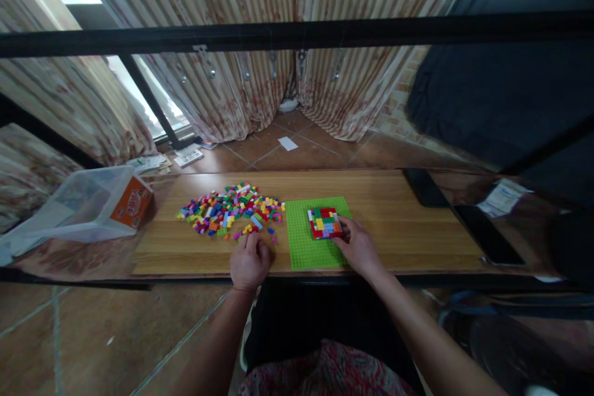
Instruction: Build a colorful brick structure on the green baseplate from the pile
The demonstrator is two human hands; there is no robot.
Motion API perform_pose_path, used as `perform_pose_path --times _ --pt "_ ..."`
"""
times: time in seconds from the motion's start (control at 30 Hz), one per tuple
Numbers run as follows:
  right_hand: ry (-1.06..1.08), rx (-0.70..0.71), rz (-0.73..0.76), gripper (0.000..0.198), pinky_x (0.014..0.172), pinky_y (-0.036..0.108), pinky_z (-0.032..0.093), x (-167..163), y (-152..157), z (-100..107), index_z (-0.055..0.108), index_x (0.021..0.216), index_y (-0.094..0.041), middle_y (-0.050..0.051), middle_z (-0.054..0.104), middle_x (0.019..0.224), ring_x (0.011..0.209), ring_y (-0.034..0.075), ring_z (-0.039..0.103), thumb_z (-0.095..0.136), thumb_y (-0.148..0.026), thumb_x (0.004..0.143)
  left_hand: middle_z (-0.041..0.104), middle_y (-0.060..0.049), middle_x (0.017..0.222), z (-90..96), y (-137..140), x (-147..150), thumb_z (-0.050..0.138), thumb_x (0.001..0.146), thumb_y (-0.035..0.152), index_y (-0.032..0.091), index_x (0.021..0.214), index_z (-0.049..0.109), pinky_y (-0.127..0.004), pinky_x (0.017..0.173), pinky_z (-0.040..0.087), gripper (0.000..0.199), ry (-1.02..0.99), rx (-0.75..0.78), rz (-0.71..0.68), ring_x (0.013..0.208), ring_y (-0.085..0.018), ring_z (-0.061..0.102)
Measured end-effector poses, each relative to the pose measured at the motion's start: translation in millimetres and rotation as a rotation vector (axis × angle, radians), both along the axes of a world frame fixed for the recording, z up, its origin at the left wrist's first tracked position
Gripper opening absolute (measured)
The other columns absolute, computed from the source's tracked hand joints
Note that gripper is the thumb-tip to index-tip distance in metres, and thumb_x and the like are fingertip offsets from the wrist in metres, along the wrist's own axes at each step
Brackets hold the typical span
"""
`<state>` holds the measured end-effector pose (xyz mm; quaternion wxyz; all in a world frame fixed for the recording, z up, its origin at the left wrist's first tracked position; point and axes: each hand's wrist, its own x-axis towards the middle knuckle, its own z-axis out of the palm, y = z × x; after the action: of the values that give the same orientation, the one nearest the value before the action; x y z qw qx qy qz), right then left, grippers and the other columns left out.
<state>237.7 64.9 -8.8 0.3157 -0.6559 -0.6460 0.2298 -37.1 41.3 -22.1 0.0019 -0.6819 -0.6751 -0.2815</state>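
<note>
Small multicoloured toy building bricks [227, 204] lie in a loose pile on the left half of the wooden board. My left hand [250, 261] rests at the pile's near edge, its fingers curled down among a few yellow and pink bricks. Whatever is under those fingertips is hidden. On the green studded baseplate [304, 253] sits a square block of joined bricks [325, 223] in red, yellow, green, white and blue. Its right side is gripped by my right hand [359, 247], with fingers at the right edge. Whether the block is fixed to the plate I cannot tell.
A clear plastic box [88, 201] with an orange label stands left of the wooden board [380, 198]. Two dark phone-like slabs [424, 187] lie at the right. A black rail [297, 34] crosses beyond the board, with striped curtains [260, 6] behind it.
</note>
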Motion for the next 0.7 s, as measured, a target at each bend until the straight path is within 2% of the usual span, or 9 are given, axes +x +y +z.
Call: perform_pose_path --times 0.27,0.47,0.6,0.7 --pt "-0.293 0.037 0.029 0.05 0.095 0.044 0.045 -17 -8 13 0.052 0.129 -0.015 0.015 0.058 0.122 0.114 0.029 0.055 0.056 -0.026 0.08 0.06 -0.006 0.081 -1.2 -2 0 0.046 0.087 0.019 0.021 0.083 0.056 -0.03 0.067 0.04 0.011 0.0 -0.001 -0.004 0.076 -0.019 0.055" --pt "-0.474 -0.041 0.014 0.047 0.087 0.045 0.048 -34 -7 27 0.054 0.127 -0.017 0.015 0.057 0.121 0.107 0.032 0.058 0.055 -0.028 0.082 0.059 -0.006 0.081 -2.0 -3 1 0.043 0.089 0.02 0.021 0.084 0.054 -0.031 0.065 0.039 0.013 -0.015 -0.026 -0.004 0.075 -0.019 0.055" --pt "-0.488 0.029 0.05 0.045 0.092 0.045 0.046 -44 -4 38 0.055 0.127 -0.017 0.015 0.054 0.127 0.114 0.032 0.052 0.054 -0.025 0.082 0.058 -0.006 0.08 -1.7 -4 2 0.043 0.089 0.02 0.022 0.084 0.054 -0.03 0.065 0.039 0.013 -0.029 -0.03 -0.014 0.075 -0.019 0.055" --pt "-0.437 0.094 0.176 0.043 0.096 0.043 0.043 -64 2 45 0.055 0.126 -0.02 0.011 0.056 0.124 0.112 0.028 0.053 0.051 -0.022 0.083 0.058 -0.006 0.079 -1.6 -5 2 0.044 0.088 0.02 0.021 0.082 0.053 -0.031 0.064 0.039 0.012 -0.027 -0.02 -0.009 0.074 -0.018 0.054"
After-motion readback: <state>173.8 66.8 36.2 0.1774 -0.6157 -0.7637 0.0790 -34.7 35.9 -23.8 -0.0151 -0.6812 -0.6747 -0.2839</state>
